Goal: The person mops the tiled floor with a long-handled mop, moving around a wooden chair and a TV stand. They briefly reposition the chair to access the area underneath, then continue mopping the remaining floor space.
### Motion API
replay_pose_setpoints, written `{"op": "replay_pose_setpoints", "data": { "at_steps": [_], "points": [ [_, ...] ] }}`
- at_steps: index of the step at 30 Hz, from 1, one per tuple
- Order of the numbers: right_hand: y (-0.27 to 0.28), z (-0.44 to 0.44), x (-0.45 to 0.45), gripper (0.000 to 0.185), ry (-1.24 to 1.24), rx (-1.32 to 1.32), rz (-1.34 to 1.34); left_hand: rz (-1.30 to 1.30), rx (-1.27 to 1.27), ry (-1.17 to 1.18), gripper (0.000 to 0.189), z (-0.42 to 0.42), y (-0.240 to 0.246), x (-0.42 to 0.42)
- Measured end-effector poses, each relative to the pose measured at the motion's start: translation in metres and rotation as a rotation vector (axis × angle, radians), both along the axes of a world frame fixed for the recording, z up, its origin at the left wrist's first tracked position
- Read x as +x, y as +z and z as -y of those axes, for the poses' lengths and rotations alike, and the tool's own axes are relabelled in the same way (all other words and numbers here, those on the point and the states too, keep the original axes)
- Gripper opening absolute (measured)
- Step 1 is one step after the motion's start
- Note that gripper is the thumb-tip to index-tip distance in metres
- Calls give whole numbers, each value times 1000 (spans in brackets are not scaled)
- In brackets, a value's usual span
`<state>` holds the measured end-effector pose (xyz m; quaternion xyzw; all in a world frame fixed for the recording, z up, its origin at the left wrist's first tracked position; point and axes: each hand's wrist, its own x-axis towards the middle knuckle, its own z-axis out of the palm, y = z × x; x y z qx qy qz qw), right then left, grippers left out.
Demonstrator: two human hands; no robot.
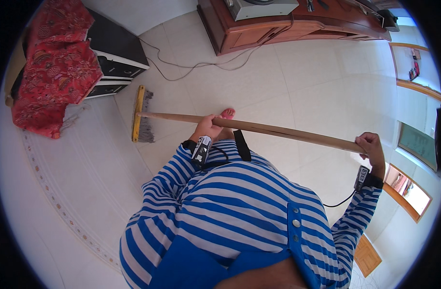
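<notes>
A long wooden handle (281, 133) runs across in front of my body, sloping down to the right. My left hand (207, 128) grips it partway along, fairly near the broom head. At the far end, my right hand (371, 145) is closed around the top of the handle. The broom head (136, 113) is a yellow bar at the left, with grey bristles (147, 117) along its right side. It is low over the tiled floor (242, 83); whether the bristles press on the tiles cannot be told. A foot in a pink slipper (228, 113) shows just beyond the handle.
Left of the broom head stands a black-and-white cabinet (115, 67), partly draped with a red patterned cloth (58, 72). Dark cables (202, 65) trail over the floor to a reddish wooden cabinet (249, 38), which bears a grey device (260, 9). A patterned border (54, 200) curves along the left wall.
</notes>
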<state>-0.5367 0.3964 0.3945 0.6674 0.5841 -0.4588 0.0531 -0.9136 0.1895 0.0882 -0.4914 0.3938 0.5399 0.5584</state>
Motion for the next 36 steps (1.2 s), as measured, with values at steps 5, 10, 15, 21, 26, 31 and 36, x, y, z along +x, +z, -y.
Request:
{"op": "replay_pose_setpoints", "data": {
  "at_steps": [5,10,15,21,26,31,36],
  "points": [
    [-11,28,-58,19,63,-83,130,68,63,-139,19,-5,-64,-4],
    [4,66,-75,23,124,-76,199,126,211,-229,20,-24,-95,39],
    [29,84,-45,25,-62,-71,257,225,145,-421,24,-56,-79,74],
    [43,115,-1,31,-197,-66,256,161,152,-580,20,-83,-47,107],
    [40,151,37,33,-314,-64,184,255,204,-774,17,-83,-84,148],
    [36,177,73,30,-320,-21,173,309,298,-899,18,-76,-133,194],
    [23,190,108,26,-335,70,143,-708,1449,-2015,26,-84,-127,198]
  ]
}}
